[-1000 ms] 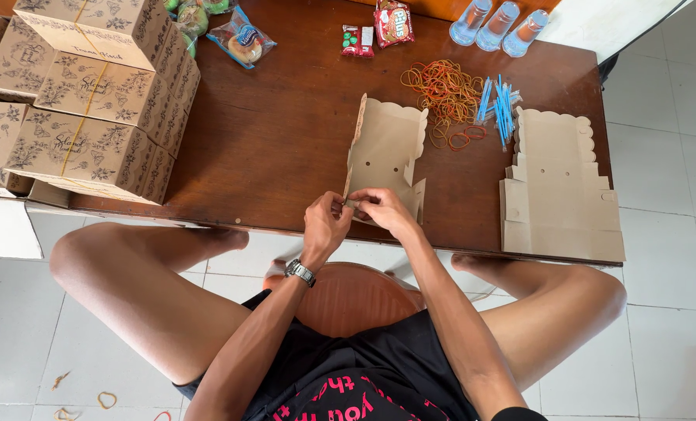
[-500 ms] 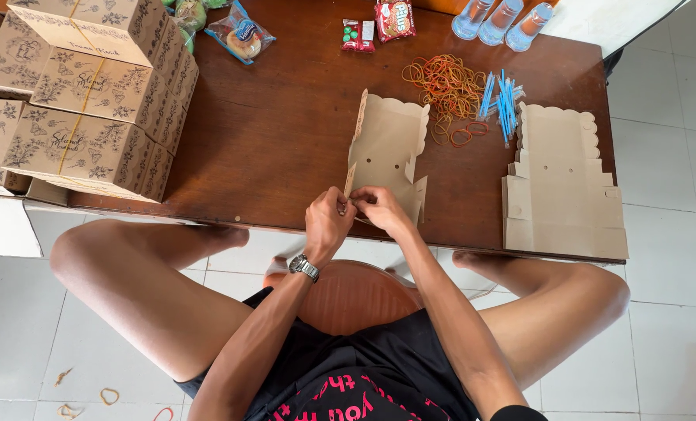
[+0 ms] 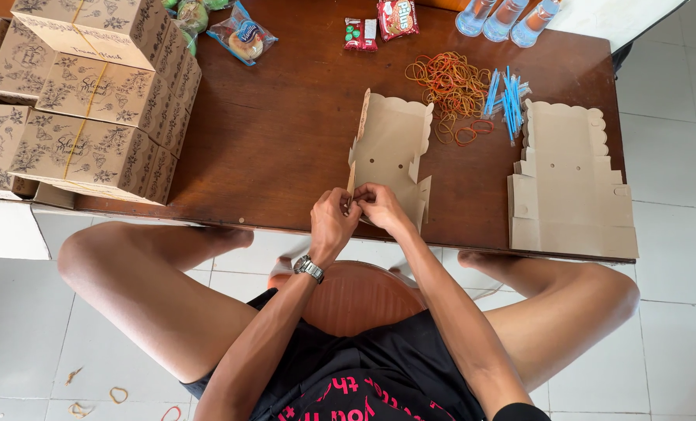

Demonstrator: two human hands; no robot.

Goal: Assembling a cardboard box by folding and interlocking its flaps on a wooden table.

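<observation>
A half-folded cardboard box (image 3: 391, 152) lies at the table's (image 3: 286, 140) near edge, frame centre. Left hand (image 3: 334, 222) and right hand (image 3: 379, 206) pinch its lower left corner, fingertips touching. Rubber bands (image 3: 449, 86) and blue straws (image 3: 508, 97) lie beyond it, flat blanks (image 3: 570, 187) at right, finished boxes (image 3: 83, 101) upper left.

A stack of printed, assembled cardboard boxes (image 3: 83, 101) occupies the far left of the brown table (image 3: 278, 148), and a pile of flat box blanks (image 3: 570, 183) lies at the right near edge. Along the far edge sit wrapped snacks (image 3: 243, 35), small sweet packets (image 3: 379, 23) and three sealed water cups (image 3: 508, 15). A heap of rubber bands (image 3: 445, 82) lies just beside a bundle of blue straws (image 3: 508, 97), right of centre.
</observation>
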